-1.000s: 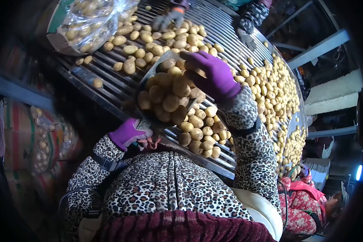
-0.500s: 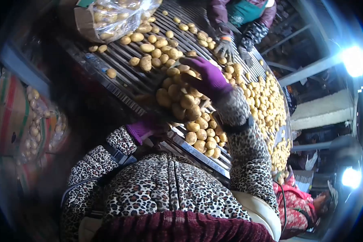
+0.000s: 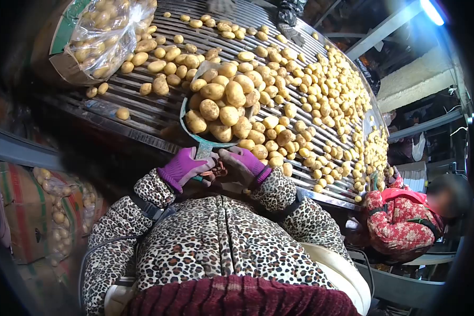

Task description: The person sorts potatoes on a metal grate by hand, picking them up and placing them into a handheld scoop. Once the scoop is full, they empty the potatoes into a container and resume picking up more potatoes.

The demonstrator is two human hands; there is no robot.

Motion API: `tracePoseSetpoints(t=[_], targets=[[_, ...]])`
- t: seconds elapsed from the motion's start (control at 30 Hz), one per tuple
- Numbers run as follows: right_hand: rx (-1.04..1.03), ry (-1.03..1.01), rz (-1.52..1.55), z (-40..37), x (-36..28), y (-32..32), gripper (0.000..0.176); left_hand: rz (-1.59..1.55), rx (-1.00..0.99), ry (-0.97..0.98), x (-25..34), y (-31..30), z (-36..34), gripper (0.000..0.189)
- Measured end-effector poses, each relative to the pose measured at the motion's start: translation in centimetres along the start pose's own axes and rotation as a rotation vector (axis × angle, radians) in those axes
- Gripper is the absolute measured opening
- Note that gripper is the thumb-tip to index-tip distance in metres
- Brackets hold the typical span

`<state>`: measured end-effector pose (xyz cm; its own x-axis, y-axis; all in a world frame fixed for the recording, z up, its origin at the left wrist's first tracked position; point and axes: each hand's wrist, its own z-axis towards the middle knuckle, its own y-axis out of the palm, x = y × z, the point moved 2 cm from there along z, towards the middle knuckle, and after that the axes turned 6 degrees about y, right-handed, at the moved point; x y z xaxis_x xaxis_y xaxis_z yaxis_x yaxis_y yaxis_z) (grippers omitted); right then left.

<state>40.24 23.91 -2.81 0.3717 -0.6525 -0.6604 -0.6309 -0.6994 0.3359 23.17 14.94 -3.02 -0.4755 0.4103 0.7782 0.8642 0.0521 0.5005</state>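
Note:
A green scoop [image 3: 204, 148] heaped with potatoes [image 3: 222, 100] rests at the near edge of the slatted conveyor. My left hand [image 3: 185, 167], in a purple and grey glove, is closed round the scoop's handle. Close beside it on the right, my right hand [image 3: 242, 164], gloved alike, has its fingers bent in at the handle's end, near a reddish-brown bit of something. What those fingers hold, if anything, I cannot make out. More potatoes lie loose on the slats around the scoop.
An open carton [image 3: 63, 52] with a plastic bag of potatoes stands at the conveyor's upper left. Striped sacks [image 3: 21, 210] are at the lower left. A person in red [image 3: 403, 224] is at the right. Another person's gloved hand [image 3: 292, 35] is at the far side.
My right hand has come back from over the potatoes to the scoop's handle beside my left hand. The view has shifted, and the scoop now shows plainly, piled high.

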Motion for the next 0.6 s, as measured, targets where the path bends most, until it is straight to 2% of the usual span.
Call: tracePoseSetpoints(t=[0.13, 0.23, 0.27, 0.37, 0.4, 0.5, 0.53, 0.6], targets=[[-0.119, -0.014, 0.091, 0.1, -0.5, 1.3, 0.048, 0.243, -0.033, -0.031, 0.6, 0.8, 0.1, 0.035], [-0.137, -0.015, 0.224, -0.6, -0.8, 3.5, 0.048, 0.548, 0.011, 0.132, -1.8, -1.2, 0.7, 0.036], [-0.124, 0.010, 0.265, 0.1, 0.0, 3.4, 0.047, 0.632, 0.025, 0.313, -1.9, -1.0, 0.6, 0.039], [-0.200, -0.030, 0.436, 1.7, 1.5, 3.0, 0.038, 1.258, 0.005, 0.263, -0.5, -0.1, 1.0, 0.051], [-0.215, -0.044, 0.455, 2.0, 2.2, 3.0, 0.034, 1.372, -0.001, 0.156, 0.6, 0.6, 0.5, 0.064], [-0.183, -0.165, 0.370, 3.0, 3.6, 2.6, 0.029, 1.521, -0.006, 0.138, 1.9, 1.2, -1.1, 0.063], [-0.187, -0.221, 0.389, 2.1, 2.4, 3.8, 0.030, 1.488, -0.149, 0.152, 2.9, 1.4, -1.7, 0.056], [-0.213, -0.116, 0.526, 2.3, 2.4, 2.6, 0.033, 1.414, -0.261, 0.371, 5.4, 1.6, -2.3, 0.044]])
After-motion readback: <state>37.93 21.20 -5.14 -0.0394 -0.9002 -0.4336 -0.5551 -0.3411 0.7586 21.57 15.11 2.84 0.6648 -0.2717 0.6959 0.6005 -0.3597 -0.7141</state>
